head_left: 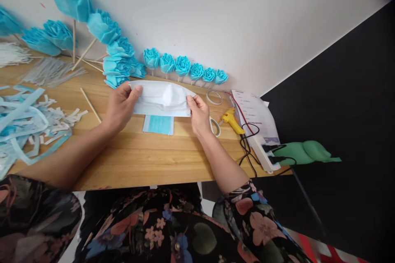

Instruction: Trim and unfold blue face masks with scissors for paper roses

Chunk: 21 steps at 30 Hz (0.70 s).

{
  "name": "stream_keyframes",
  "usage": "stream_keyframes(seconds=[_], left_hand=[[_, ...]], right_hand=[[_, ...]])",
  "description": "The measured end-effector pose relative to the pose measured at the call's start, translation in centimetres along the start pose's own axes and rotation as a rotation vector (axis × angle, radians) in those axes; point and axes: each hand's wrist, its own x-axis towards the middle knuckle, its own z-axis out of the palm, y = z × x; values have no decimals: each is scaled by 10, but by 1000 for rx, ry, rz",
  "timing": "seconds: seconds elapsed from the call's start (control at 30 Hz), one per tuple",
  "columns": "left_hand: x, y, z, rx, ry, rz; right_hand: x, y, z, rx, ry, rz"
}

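Stretched between both hands above the table is a face mask, its white side toward me and its middle creased. My left hand pinches the left end between thumb and fingers. At the right end, my right hand holds the mask the same way, thumb in front. Beneath it on the wood lies a blue face mask, partly covered by the held one. Just right of my right hand is a roll of tape, partly hidden by that hand.
Blue flowers on sticks lean along the wall. Cut blue and white strips pile up at left, near thin wires and a wooden stick. A yellow glue gun, papers and a power strip with cables occupy the right.
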Motion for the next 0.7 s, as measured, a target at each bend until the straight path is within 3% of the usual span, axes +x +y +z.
stream_keyframes(seconds=[0.17, 0.3, 0.4, 0.57, 0.7], left_hand=[[-2, -10, 1, 153, -16, 106], [1, -19, 0, 156, 9, 75], [5, -14, -3, 111, 43, 33], [7, -3, -5, -210, -29, -143], [7, -9, 0, -600, -241, -212]], right_hand=[[-2, 1, -4, -248, 57, -124], [-2, -3, -6, -426, 96, -221], [-3, -7, -5, -450, 114, -247], [-4, -5, -5, -402, 116, -225], [-2, 2, -3, -211, 100, -151]])
